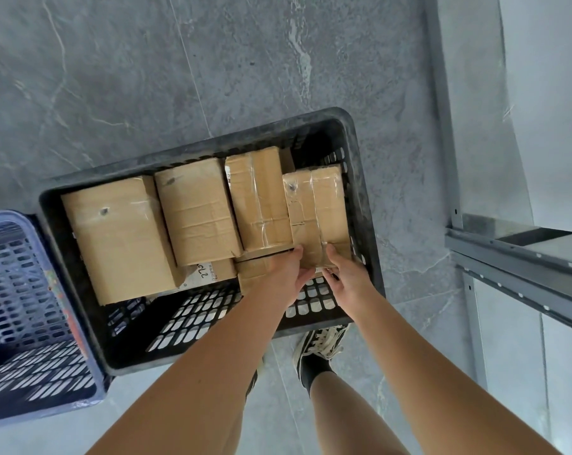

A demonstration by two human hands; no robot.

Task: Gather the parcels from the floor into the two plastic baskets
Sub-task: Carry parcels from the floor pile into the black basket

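Observation:
A black plastic basket [360,152] stands on the grey floor and holds several brown taped parcels side by side. Both hands reach into its right end. My left hand [286,274] and my right hand [347,277] grip the near end of the rightmost parcel [317,205], thumbs on top, fingers underneath. That parcel lies tilted against the basket's right wall, beside another taped parcel [261,198]. A blue plastic basket [12,221] stands to the left, touching the black one; no parcel shows in its visible part.
A grey metal shelf frame [514,254] stands at the right, close to the black basket. One foot in a black sneaker [320,346] stands just behind the basket. Bare grey tiled floor [179,77] lies beyond it.

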